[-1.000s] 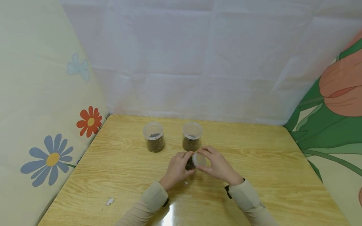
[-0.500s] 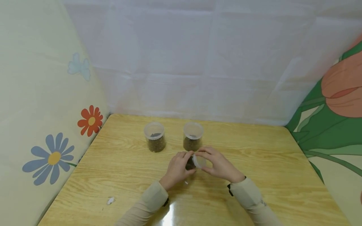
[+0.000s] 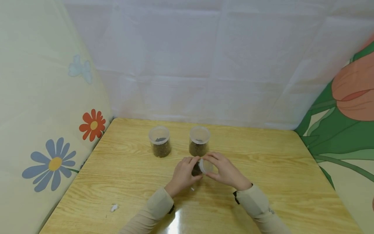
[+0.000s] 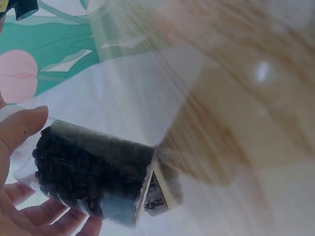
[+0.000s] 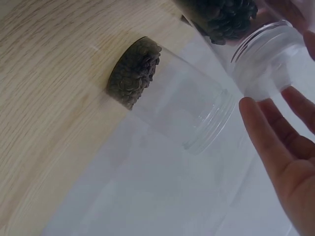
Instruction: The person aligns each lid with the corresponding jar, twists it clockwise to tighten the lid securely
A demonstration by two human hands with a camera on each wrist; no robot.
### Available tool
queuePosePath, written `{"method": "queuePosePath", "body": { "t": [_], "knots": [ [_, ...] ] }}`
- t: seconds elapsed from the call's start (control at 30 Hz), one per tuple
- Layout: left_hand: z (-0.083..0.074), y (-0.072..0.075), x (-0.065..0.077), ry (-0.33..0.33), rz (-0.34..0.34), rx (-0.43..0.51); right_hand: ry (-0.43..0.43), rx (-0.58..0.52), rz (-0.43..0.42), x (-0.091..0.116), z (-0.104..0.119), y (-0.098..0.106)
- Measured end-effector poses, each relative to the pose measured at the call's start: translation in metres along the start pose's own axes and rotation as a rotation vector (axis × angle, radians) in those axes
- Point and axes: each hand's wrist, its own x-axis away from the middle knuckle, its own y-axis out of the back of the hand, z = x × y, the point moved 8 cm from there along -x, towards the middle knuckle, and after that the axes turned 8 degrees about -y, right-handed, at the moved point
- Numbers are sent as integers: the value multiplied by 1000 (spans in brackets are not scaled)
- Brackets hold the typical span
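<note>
My left hand (image 3: 181, 175) grips a clear jar of dark, bean-like pieces (image 3: 196, 169), which tilts to the right just above or on the table. In the left wrist view its fingers curl under the jar (image 4: 93, 167) and the thumb lies over it. The right hand (image 3: 226, 170) holds the translucent lid (image 3: 207, 165) at the jar's mouth, thumb and fingers around the rim. Seen from the right wrist, fingertips surround the clear lid (image 5: 270, 61). Whether the lid's threads are engaged, I cannot tell.
Two clear jars, a left one (image 3: 160, 148) and a right one (image 3: 198, 148), stand upright behind the hands, partly filled with dark pieces. A white mark (image 3: 114, 207) shows on the wooden table (image 3: 263, 162). A white cloth (image 3: 190, 65) hangs behind.
Half a second ago the right hand had shifted slightly to the right with its fingers looser. Now it is back around the lid. The left hand and jar have stayed in place.
</note>
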Motion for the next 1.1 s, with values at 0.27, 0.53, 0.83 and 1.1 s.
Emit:
{"method": "queuePosePath", "body": {
  "t": [0.27, 0.53, 0.83, 1.1],
  "knots": [
    [2, -2, 0, 19, 15, 7, -53, -4, 5, -1, -3, -2],
    [3, -2, 0, 16, 11, 16, -16, -43, -13, 0, -3, -1],
    [2, -1, 0, 13, 4, 7, 75, -80, -1, 0, 2, 1],
    [2, -1, 1, 2, -9, 7, 60, -77, 4, 0, 0, -2]
  ]
}}
